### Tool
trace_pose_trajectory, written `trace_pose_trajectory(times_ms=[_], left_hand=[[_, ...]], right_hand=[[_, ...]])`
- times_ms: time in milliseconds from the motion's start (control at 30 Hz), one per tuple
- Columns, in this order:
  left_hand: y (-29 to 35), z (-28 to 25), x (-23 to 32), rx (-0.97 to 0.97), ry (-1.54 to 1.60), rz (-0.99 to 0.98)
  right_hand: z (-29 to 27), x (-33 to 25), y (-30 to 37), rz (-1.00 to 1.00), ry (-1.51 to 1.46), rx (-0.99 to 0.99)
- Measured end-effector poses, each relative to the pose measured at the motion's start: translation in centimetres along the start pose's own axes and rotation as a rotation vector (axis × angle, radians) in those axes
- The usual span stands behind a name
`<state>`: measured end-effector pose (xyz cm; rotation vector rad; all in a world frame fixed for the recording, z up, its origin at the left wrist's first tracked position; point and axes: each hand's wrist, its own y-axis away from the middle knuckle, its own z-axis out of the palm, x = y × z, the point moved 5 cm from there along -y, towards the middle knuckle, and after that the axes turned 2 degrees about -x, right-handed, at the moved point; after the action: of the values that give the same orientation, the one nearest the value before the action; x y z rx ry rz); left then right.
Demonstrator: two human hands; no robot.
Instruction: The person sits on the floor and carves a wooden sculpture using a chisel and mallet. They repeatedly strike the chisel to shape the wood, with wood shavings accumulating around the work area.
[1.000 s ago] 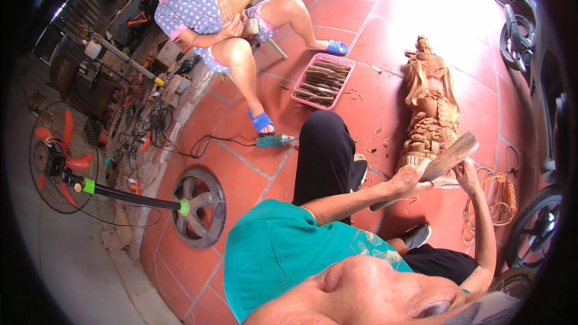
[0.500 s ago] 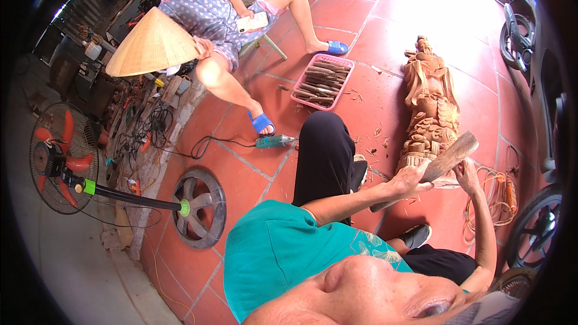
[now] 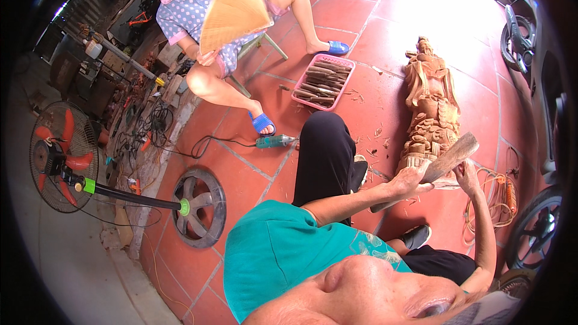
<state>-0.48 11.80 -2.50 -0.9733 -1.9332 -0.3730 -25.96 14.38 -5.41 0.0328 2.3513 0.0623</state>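
A long, flat greyish-brown piece of wood (image 3: 453, 156) slants across in front of me, its broad end up to the right. My left hand (image 3: 410, 183) is closed around its middle, and the narrow lower end shows below that hand. At the right edge of the wood, my right hand (image 3: 465, 176) is closed on it near the broad end; its fingertips are partly hidden. Just beyond both hands, a carved wooden statue (image 3: 432, 96) of a robed figure lies on the tiles, its base close to the piece of wood.
A pink basket (image 3: 324, 107) of wooden-handled tools stands ahead, with a green power tool (image 3: 274, 141) and its cord nearer. Left is a fan (image 3: 65, 159) with a wheel-shaped base. A seated person holds a conical hat (image 3: 235, 12). Orange cord (image 3: 495, 195) and motorbikes lie right.
The other person's conical hat has swung up and to the right, now covering the phone and part of the torso. My hands and the piece of wood have barely moved.
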Motion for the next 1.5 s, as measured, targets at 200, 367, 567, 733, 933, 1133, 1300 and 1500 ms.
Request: trace_pose_trajectory(times_ms=[200, 367, 567, 733, 933, 1133, 1300, 1500], left_hand=[[0.3, 0.1, -0.1, 0.012, 0.009, -0.001], [0.8, 0.4, -0.9, 0.071, -0.023, 0.031], [-0.1, -0.3, 0.0, 0.004, -0.044, -0.030], [0.3, -1.3, 0.3, -0.039, 0.116, -0.141], [0.2, -1.4, 1.9, -0.048, 0.247, -0.058], [0.6, -0.6, 0.2, -0.095, 0.386, -0.174], [0.7, -1.1, -0.6, -0.066, 0.490, -0.309], [0.6, -1.0, -0.4, 0.016, 0.600, -0.285]], right_hand=[[0.1, 0.0, 0.2, 0.034, 0.066, -0.014], [0.7, -0.2, 0.1, -0.074, 0.077, 0.007], [-0.1, 1.8, -0.2, 0.058, 0.269, -0.006], [-1.0, -6.5, -0.9, 0.010, 0.136, -0.134], [-0.8, -5.3, -0.9, -0.137, 0.018, -0.151], [0.2, -4.5, -1.3, -0.126, -0.015, -0.129], [1.1, -6.3, -2.7, -0.142, 0.041, -0.111], [2.1, -6.7, -3.7, -0.105, 0.145, -0.101]])
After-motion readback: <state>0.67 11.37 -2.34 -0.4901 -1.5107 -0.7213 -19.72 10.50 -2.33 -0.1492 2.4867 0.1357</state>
